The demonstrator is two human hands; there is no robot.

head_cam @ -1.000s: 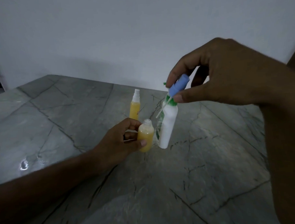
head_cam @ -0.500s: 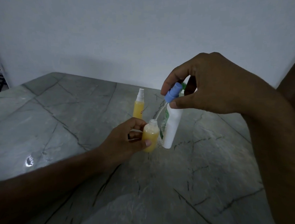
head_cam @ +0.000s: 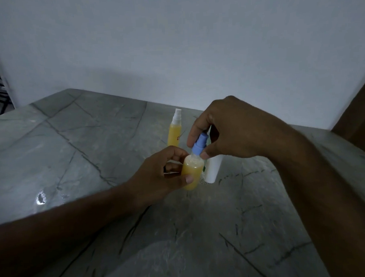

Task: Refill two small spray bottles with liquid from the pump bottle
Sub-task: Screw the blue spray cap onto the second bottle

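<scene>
The small yellow spray bottle (head_cam: 192, 172) stands on the tabletop (head_cam: 78, 163), right in the middle, and looks full almost to the neck. Your left hand (head_cam: 158, 179) wraps its grip round the bottle's body — thumb in front, fingers behind — likely to keep it from tipping or turning. Your right hand (head_cam: 235, 129) pinches the blue spray cap (head_cam: 198, 146) between thumb and fingers and holds it on the bottle's mouth. It looks like you are putting the cap back on, so a gentle twist comes next, I think.

Just behind, touching or nearly touching, stands the white pump bottle (head_cam: 213, 170); your right hand hides its top. A little farther back stands the second spray bottle (head_cam: 174, 130), also yellow, with its white cap on — it seems done already.

There is lots of bare stone to the left and toward you. The back edge meets the wall (head_cam: 173, 44) close behind the bottles, so move things toward you, not away.
</scene>
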